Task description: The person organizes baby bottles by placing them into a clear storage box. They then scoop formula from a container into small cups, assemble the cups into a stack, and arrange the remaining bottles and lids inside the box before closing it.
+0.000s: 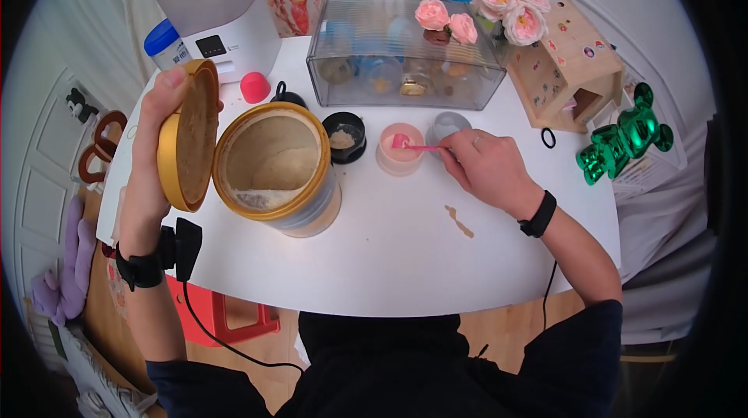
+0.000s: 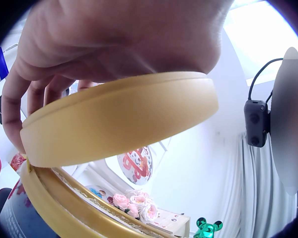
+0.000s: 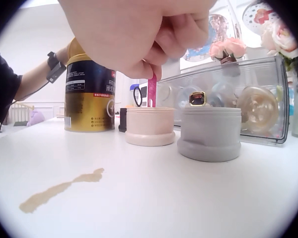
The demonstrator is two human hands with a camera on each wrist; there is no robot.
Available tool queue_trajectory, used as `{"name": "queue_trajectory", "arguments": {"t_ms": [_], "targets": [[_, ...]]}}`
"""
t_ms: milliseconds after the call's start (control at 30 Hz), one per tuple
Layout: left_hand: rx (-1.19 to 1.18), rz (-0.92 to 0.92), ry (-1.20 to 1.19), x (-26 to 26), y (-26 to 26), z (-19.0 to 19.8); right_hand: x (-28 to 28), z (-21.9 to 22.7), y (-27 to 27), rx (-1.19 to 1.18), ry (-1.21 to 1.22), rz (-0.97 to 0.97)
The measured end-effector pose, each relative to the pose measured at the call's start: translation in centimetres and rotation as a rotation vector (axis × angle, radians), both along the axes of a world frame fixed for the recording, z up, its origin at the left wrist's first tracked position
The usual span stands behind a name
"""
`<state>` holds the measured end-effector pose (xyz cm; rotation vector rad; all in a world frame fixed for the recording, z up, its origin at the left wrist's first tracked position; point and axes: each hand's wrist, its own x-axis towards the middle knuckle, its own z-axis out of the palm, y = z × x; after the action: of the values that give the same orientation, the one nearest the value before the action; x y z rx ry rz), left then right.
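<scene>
Bright, soft light | faint shadows | fisheye-bent edges | left wrist view: upper-right glare (source unclear)

The gold round lid (image 2: pixel 119 119) has a smooth, satin finish; the powder (image 1: pixel 284 165) in the gold-rimmed can (image 3: pixel 91 94) looks fine and dry. The grey round cup (image 3: pixel 209 134) is matt plastic. At far right, the green bear figurine (image 1: pixel 627 137) shines like mirror-bright metal, beside a pale wooden house (image 1: pixel 567 67).
</scene>
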<state>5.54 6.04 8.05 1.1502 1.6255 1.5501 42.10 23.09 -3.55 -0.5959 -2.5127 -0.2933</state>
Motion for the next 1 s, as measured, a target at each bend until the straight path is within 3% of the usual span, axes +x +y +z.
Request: {"name": "queue_trajectory", "arguments": {"t_ms": [100, 300, 1000], "targets": [[-0.008, -0.021, 0.013, -0.4, 0.1, 0.0, 0.2, 0.0, 0.1, 0.166, -0.07, 0.048], [0.004, -0.006, -0.037, -0.5, 0.0, -0.1, 0.8, -0.4, 0.2, 0.258, -0.164, 0.119], [-0.021, -0.01, 0.03, 0.0, 0.2, 0.2, 1.4, -0.7, 0.1, 0.259, -0.217, 0.212]]}}
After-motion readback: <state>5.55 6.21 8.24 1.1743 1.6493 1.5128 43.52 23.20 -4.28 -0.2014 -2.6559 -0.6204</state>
